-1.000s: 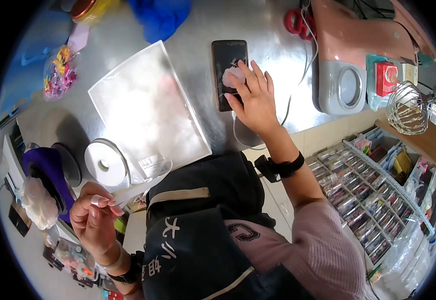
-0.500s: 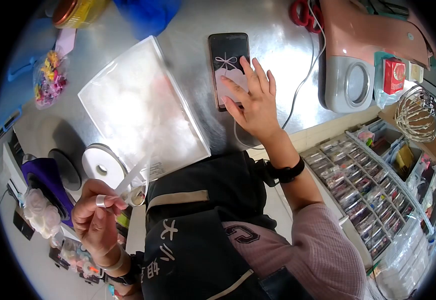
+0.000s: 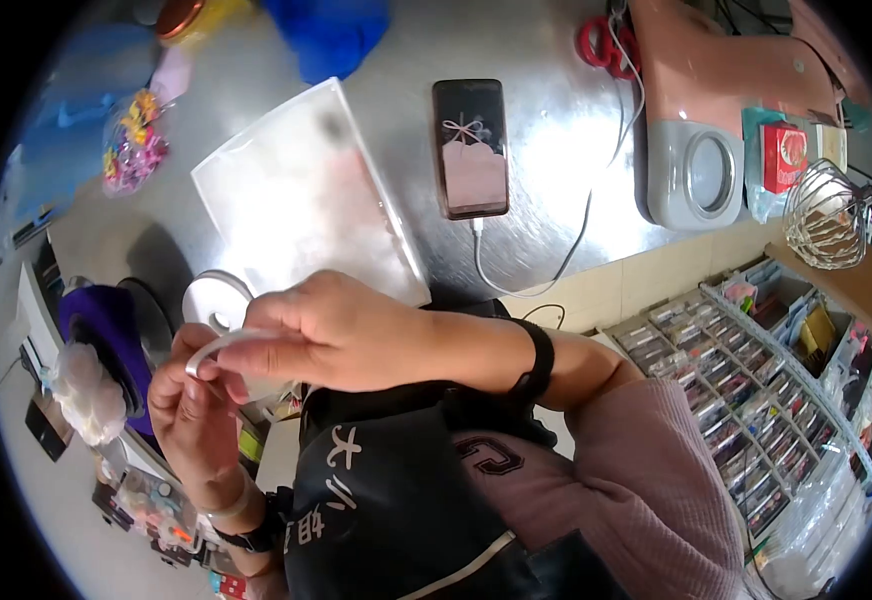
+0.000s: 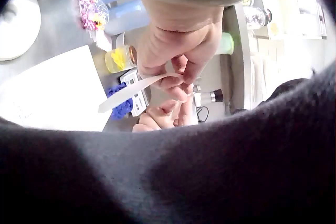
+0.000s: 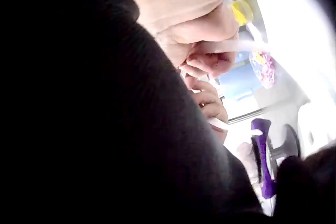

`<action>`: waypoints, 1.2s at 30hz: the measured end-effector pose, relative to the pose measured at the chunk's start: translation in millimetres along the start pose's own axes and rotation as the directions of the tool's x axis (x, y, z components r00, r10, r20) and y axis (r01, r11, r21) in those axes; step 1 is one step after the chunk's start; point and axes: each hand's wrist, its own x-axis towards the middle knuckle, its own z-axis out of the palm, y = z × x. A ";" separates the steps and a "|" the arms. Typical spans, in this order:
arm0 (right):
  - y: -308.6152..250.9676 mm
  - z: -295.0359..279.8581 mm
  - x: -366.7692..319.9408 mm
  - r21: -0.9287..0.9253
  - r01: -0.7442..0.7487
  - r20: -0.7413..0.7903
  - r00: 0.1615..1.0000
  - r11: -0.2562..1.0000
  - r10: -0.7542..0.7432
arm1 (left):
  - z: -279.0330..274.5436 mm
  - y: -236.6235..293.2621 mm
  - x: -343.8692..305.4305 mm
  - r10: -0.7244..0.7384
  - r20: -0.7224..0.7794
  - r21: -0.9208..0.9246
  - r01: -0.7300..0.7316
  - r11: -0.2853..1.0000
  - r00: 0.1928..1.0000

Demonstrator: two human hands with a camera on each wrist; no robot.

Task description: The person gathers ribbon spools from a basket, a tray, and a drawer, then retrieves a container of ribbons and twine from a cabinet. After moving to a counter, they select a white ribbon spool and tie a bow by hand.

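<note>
A narrow white ribbon [image 3: 214, 350] loops over the fingers of my left hand [image 3: 194, 415], which pinches it. My right hand [image 3: 341, 335] has its thumb and fingers closed on the ribbon right against the left fingertips. The left wrist view shows a strip of the ribbon [image 4: 126, 95] sticking out from the left fingers, with the right hand [image 4: 164, 118] close below. In the right wrist view another length of ribbon [image 5: 228, 46] comes out by the right thumb. Behind the hands stands a white ribbon spool [image 3: 214, 297], partly covered by the right hand.
On the metal table [image 3: 556, 120] lies a charging phone [image 3: 474, 160] showing a bow picture. A white plastic-covered sheet [image 3: 306, 190] lies left of it. A purple dispenser [image 3: 116, 340], pink mixer [image 3: 701, 90], red-handled scissors [image 3: 606, 48] and a bag of bright ribbons [image 3: 136, 145] surround these.
My right hand has left the phone screen and come down left to the ribbon at the left hand. The phone picture became enlarged, then stayed. The left hand keeps its pinch.
</note>
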 end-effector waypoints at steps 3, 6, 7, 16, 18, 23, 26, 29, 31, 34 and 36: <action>-7.1 10.7 7.6 0.289 -0.115 0.029 0.993 0.950 0.111 | -18.2 -8.4 -6.7 0.066 0.021 -0.379 -0.053 0.924 0.998; -7.7 22.1 9.3 0.432 -0.361 0.227 0.930 0.827 0.288 | -24.9 -17.2 -12.8 0.067 -0.042 -0.697 -0.077 0.712 0.997; -8.1 25.7 8.9 0.466 -0.426 0.243 0.905 0.775 0.351 | -26.0 -18.5 -13.2 0.045 -0.064 -0.770 -0.078 0.633 0.997; -5.7 46.8 15.0 0.637 -0.480 0.275 0.873 0.603 0.403 | -41.6 -21.3 -33.6 0.123 -0.144 -0.809 -0.189 0.557 0.982; -0.8 52.3 16.5 0.684 -0.445 0.265 0.890 0.578 0.372 | -45.9 -24.2 -40.9 0.171 -0.198 -0.719 -0.262 0.644 0.965; -6.5 63.1 22.6 0.710 -0.425 0.263 0.900 0.561 0.349 | -45.4 -20.6 -61.1 0.201 -0.344 -0.529 -0.366 0.765 0.917; -5.0 69.6 26.8 0.778 -0.379 0.218 0.911 0.501 0.351 | -44.3 -23.2 -67.2 0.264 -0.380 -0.479 -0.433 0.763 0.886; -7.1 76.1 29.2 0.780 -0.337 0.185 0.929 0.527 0.321 | -41.7 -26.1 -70.2 0.355 -0.388 -0.245 -0.467 0.850 0.851; -14.2 81.1 29.6 0.766 -0.309 0.129 0.933 0.564 0.337 | -39.6 -26.9 -72.0 0.349 -0.392 -0.280 -0.472 0.836 0.851; -23.1 88.1 33.1 0.803 -0.270 0.128 0.949 0.532 0.288 | -41.4 -26.4 -76.0 0.348 -0.363 -0.361 -0.475 0.802 0.864; -28.7 91.3 33.3 0.847 -0.242 0.115 0.953 0.473 0.281 | -38.8 -19.8 -81.2 0.248 -0.408 -0.352 -0.402 0.845 0.879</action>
